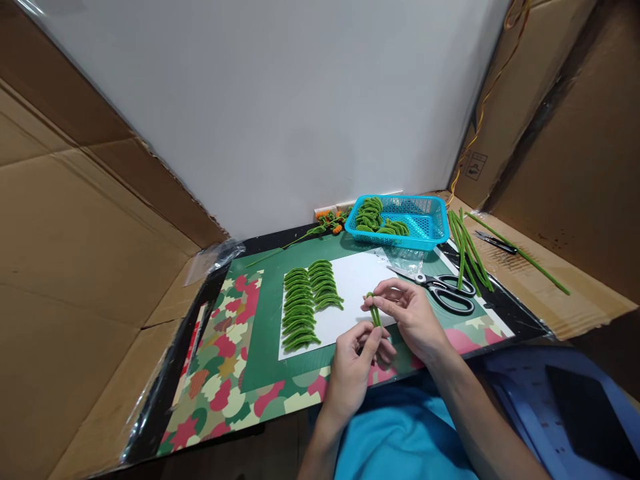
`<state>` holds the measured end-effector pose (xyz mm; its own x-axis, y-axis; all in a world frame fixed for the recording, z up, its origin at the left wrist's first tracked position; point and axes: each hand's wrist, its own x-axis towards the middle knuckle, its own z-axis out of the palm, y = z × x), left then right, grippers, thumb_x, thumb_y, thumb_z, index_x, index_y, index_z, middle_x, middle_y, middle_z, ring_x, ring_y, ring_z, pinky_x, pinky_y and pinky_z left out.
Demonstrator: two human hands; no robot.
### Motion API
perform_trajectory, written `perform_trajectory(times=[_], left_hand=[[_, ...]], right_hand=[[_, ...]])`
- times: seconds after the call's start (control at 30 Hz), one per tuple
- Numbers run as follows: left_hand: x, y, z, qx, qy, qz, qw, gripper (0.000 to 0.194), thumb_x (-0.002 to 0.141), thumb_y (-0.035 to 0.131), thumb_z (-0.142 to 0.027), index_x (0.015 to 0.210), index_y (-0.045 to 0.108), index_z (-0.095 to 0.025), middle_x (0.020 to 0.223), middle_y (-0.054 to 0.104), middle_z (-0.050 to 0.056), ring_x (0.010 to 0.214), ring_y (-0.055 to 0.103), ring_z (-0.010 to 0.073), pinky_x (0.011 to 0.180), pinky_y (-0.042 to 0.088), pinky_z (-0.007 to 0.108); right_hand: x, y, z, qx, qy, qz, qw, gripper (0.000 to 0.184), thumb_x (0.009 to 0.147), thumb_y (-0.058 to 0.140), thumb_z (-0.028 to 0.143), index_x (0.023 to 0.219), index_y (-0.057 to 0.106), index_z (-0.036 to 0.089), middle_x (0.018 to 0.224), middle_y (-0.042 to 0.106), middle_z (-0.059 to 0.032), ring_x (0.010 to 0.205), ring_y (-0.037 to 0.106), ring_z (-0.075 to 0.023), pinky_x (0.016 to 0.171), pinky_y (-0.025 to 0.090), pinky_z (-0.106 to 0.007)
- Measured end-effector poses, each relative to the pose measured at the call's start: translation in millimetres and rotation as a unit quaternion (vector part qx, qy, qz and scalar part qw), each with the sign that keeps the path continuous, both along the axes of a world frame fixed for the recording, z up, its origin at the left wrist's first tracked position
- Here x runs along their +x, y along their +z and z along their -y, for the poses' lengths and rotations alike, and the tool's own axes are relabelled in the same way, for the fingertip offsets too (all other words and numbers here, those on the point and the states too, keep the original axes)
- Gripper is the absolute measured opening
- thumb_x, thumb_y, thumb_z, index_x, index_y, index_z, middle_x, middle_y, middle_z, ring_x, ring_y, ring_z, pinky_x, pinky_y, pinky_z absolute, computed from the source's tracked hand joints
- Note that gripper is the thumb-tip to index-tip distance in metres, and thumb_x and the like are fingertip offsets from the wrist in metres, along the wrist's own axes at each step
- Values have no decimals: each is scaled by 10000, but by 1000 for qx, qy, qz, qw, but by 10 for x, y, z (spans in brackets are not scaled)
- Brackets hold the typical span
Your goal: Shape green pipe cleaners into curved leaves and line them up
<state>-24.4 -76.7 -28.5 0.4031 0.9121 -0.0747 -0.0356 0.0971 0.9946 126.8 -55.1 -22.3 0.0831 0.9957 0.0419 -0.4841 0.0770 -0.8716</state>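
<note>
Both hands hold one folded green pipe cleaner [375, 312] just above the near edge of a white sheet [356, 283]. My right hand [407, 313] pinches its upper end between thumb and fingers. My left hand [356, 363] grips its lower end with curled fingers. On the sheet, to the left, lie two rows of several bent green pipe-cleaner pieces [306, 300].
A blue basket [425, 223] with more green pieces stands at the back. Scissors [440, 288] lie right of the sheet, beside straight green pipe cleaners [467, 250] and small pliers [495, 242]. A green stem with orange bits [325, 225] lies by the wall. Cardboard panels flank the patterned mat [225, 373].
</note>
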Motion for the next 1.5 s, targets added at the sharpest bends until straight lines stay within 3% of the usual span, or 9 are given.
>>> perform_trajectory(times=[0.47,0.63,0.73,0.83,0.9,1.0,1.1,1.23,1.5], left_hand=[[-3,23,-22,8,47,7,999,433,966,705,-573,873,696,-150,684,732,39,522,630,124,495,500,208],[-13,20,-15,2,62,8,998,472,938,715,-619,857,692,-154,654,690,19,511,612,122,474,516,208],[-22,8,2,5,57,5,998,472,945,713,-609,840,692,-149,643,679,16,508,607,109,473,499,189],[-30,-17,7,7,51,6,999,458,960,705,-591,848,694,-147,648,673,13,500,601,101,470,487,183],[-32,-32,3,6,50,8,999,450,963,705,-583,855,697,-147,655,671,12,501,603,103,469,488,187],[-31,-41,-3,2,53,11,999,444,960,709,-580,860,698,-147,658,666,12,502,596,107,467,494,196],[-32,-45,7,0,55,14,998,441,964,708,-574,858,694,-146,657,664,16,504,592,107,467,489,196],[-36,-65,31,1,57,18,998,456,974,693,-582,845,679,-145,653,662,24,513,591,105,466,465,185],[-48,-110,82,1,68,26,997,496,954,689,-632,858,647,-148,655,653,19,505,564,97,449,451,177]], right_hand=[[-5,62,5,-7,-25,-49,998,283,740,964,362,817,730,222,839,794,-16,800,791,-238,903,578,-398],[278,68,-11,39,-38,127,990,198,840,868,404,859,783,226,864,805,-58,824,767,-263,848,580,-413],[658,16,-12,36,-124,326,937,161,892,785,373,991,796,247,864,808,-60,763,742,-273,752,546,-402],[1061,-64,42,1,-171,543,822,181,927,671,314,1062,779,262,957,808,-70,844,734,-295,784,515,-409],[1270,-113,107,-24,-150,627,764,243,913,646,272,1122,765,246,1058,794,-96,952,728,-319,827,512,-413],[1433,-167,194,-4,-76,690,720,408,902,632,252,1302,714,242,1225,742,-123,1116,690,-330,922,496,-406],[1436,-225,209,-1,-50,722,690,483,913,543,196,1377,663,254,1233,726,-124,1117,686,-323,919,476,-406],[1343,-314,147,1,-91,745,660,482,854,559,196,1316,675,267,1202,755,-104,1148,686,-345,942,427,-436],[1117,-187,116,29,-108,715,690,550,720,625,238,1261,699,300,987,778,-14,891,716,-284,837,445,-398]])
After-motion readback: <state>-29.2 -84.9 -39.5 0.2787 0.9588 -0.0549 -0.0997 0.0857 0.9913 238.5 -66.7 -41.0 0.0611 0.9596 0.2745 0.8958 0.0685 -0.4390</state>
